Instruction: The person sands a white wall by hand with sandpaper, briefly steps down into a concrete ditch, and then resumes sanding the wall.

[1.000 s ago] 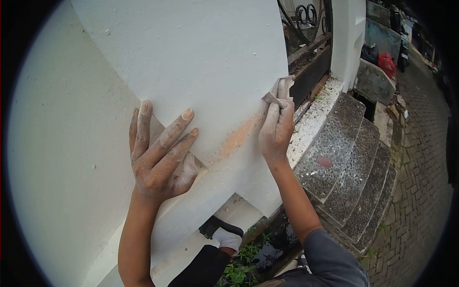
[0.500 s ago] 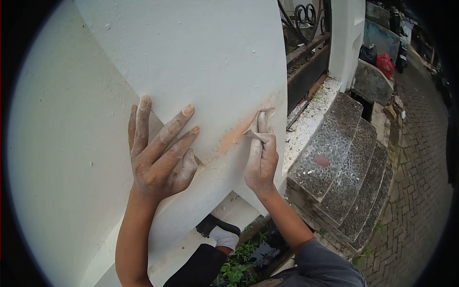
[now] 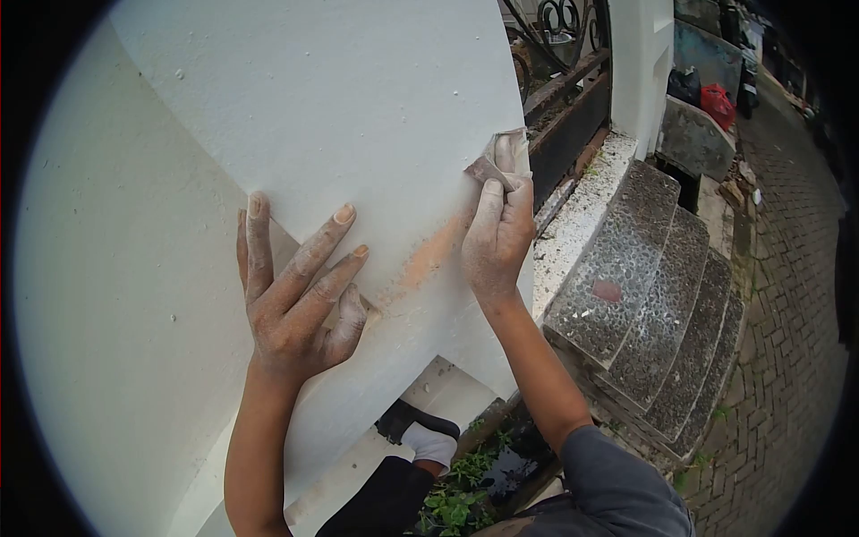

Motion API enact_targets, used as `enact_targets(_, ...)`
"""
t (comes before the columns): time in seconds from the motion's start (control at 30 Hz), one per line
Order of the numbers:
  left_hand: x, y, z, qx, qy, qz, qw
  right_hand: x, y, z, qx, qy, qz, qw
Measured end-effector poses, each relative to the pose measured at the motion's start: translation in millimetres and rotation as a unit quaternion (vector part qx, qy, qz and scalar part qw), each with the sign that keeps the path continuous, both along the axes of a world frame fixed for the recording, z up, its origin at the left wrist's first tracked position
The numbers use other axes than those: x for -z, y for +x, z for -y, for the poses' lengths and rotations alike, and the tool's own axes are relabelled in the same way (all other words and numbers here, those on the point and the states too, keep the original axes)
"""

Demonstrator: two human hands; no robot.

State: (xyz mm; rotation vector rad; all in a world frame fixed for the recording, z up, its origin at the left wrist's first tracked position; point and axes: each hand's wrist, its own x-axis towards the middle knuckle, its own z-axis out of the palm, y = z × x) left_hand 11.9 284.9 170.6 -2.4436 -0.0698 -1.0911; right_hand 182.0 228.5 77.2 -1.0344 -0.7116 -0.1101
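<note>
My left hand (image 3: 300, 300) rests on the white wall (image 3: 358, 98) with its fingers spread; pale dust coats it. Near the wall's right edge, my right hand (image 3: 499, 228) grips a folded piece of sandpaper (image 3: 490, 170) between thumb and fingers. The paper lies against the wall surface, and part of its underside is hidden. Between the two hands, an orange-brown patch (image 3: 429, 255) shows through the white paint, below and left of the sandpaper.
Speckled stone steps (image 3: 626, 277) rise at the right, beside a dark metal gate (image 3: 568, 112). A paved lane (image 3: 787, 358) runs along the far right. Below are my shoe (image 3: 413, 421) and green plants (image 3: 456, 497). A red bag (image 3: 717, 106) sits farther back.
My right hand has moved up the wall with the sandpaper, from the upper end of the orange-brown patch towards the wall's edge. My left hand stays in place on the wall.
</note>
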Motion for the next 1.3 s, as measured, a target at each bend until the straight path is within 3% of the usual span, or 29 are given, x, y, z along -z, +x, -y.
enact_targets(0.03,1.6,0.9,1.5,0.005,-0.002,0.003,1.0,-7.1,-2.7,3.3,-0.037,0.003,-0.049,0.998)
enact_targets(0.13,1.0,-3.3,-1.1,-0.014,0.005,-0.019,1.0,22.5,-52.1,12.7,0.053,0.027,0.152,0.987)
enact_targets(0.23,1.1,-4.0,-0.6,-0.016,0.012,-0.019,1.0,29.6,-3.4,-15.4,0.077,0.055,0.099,0.991)
enact_targets(0.3,0.2,-3.2,-0.8,-0.01,0.01,-0.017,1.0,-16.8,5.9,6.9,-0.059,-0.011,-0.119,0.991)
enact_targets(0.33,1.0,-1.3,-0.2,-0.007,0.007,-0.015,1.0,-27.0,-1.9,10.3,-0.069,-0.004,-0.141,0.988)
enact_targets(0.4,1.2,-2.5,-1.1,-0.017,0.006,-0.017,1.0,-5.8,-39.1,-3.5,-0.009,0.095,-0.038,0.995)
enact_targets(0.43,-0.1,-3.5,-2.8,-0.02,0.011,-0.02,1.0,6.7,-62.3,1.7,0.031,0.088,0.069,0.993)
enact_targets(0.5,-1.3,-3.8,-5.4,-0.014,0.027,-0.025,0.999,25.6,-65.3,6.4,0.042,0.013,0.142,0.989)
enact_targets(0.63,-0.7,1.3,-2.2,0.004,0.025,-0.016,1.0,-2.1,-12.4,1.9,-0.062,0.012,-0.115,0.991)
enact_targets(0.7,2.5,0.7,1.1,-0.001,0.019,-0.011,1.0,-3.7,-30.8,-4.8,0.012,0.098,-0.019,0.995)
enact_targets(0.77,1.0,-2.6,-1.2,-0.019,0.023,-0.024,0.999,8.4,-61.0,11.4,0.034,0.049,0.146,0.987)
enact_targets(0.83,1.0,-3.3,-1.3,-0.016,0.025,-0.024,0.999,22.7,-32.4,-1.6,0.125,0.023,0.198,0.972)
enact_targets(0.93,-4.0,-1.8,-3.0,-0.016,0.042,-0.023,0.999,-3.1,2.0,-5.2,0.066,0.026,0.018,0.997)
enact_targets(1.0,1.3,-3.7,-0.6,-0.024,0.04,-0.029,0.998,0.4,-25.6,-2.4,0.036,0.052,0.017,0.998)
enact_targets(1.03,0.2,-4.5,-2.7,-0.026,0.047,-0.03,0.998,14.2,-47.2,-0.2,0.054,0.097,0.074,0.991)
enact_targets(1.07,-0.8,-5.0,-4.2,-0.028,0.054,-0.032,0.998,23.5,-53.9,9.6,0.085,0.039,0.164,0.982)
enact_targets(1.17,-1.0,-3.3,-1.1,-0.021,0.051,-0.026,0.998,30.4,4.9,-12.0,0.132,0.079,0.133,0.979)
enact_targets(1.27,2.1,-4.6,-4.2,-0.026,0.038,-0.028,0.999,12.8,29.4,-8.4,0.035,0.042,-0.026,0.998)
enact_targets(1.3,2.6,-4.7,-4.5,-0.027,0.035,-0.027,0.999,17.1,11.1,-7.5,0.062,0.053,0.056,0.995)
